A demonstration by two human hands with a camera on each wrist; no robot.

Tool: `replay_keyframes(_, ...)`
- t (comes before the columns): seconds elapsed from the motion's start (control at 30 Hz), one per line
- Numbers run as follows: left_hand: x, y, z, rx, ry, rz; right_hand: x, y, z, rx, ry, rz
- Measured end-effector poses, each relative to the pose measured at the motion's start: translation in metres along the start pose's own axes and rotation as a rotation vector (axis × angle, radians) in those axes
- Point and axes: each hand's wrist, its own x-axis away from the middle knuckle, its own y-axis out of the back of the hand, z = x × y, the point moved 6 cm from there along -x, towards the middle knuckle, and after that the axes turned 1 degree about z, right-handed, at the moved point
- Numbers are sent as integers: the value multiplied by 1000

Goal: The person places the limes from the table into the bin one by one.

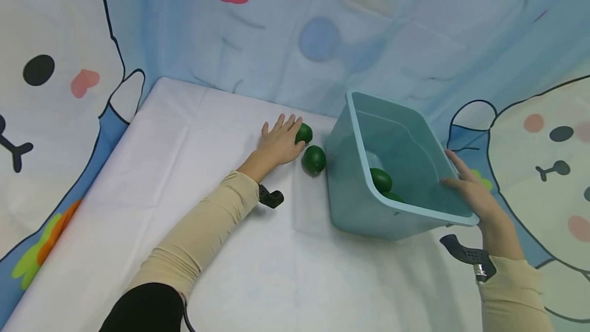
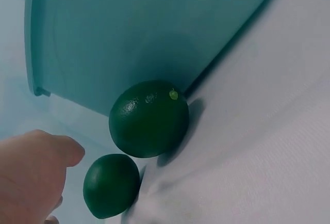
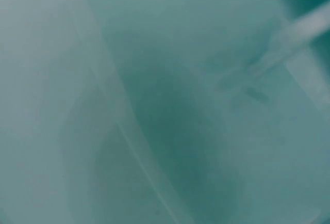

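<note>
My left hand [image 1: 279,145] reaches over the white surface with fingers extended and spread, its edge overlapping a smooth dark green fruit [image 1: 303,133]. A second green fruit [image 1: 314,160] lies nearer me, between that hand and a light teal plastic bin [image 1: 338,178]. In the left wrist view, this nearer fruit [image 2: 149,119] shows a pale stem spot and sits close against the bin's wall. My right hand [image 1: 475,193] grips the bin's right side, thumb inside the rim and fingers outside. The bin leans, its opening towards me, with green fruits [image 1: 381,180] inside.
The white cloth-covered surface [image 1: 221,137] stretches left and front. A blue printed curtain [image 1: 276,40] with cartoon figures hangs behind and on both sides. Dark wrist mounts [image 1: 271,197] protrude below both hands. The right wrist view is filled by blurred teal plastic.
</note>
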Motion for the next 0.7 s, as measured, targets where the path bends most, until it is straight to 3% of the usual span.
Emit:
replay_keyframes(0.53,1,-12,8,-20,34,84,2,-2,1,5,-4,-13)
replay_keyframes(0.7,0,-12,8,5,20,48,2,-2,3,-14,-1,-13)
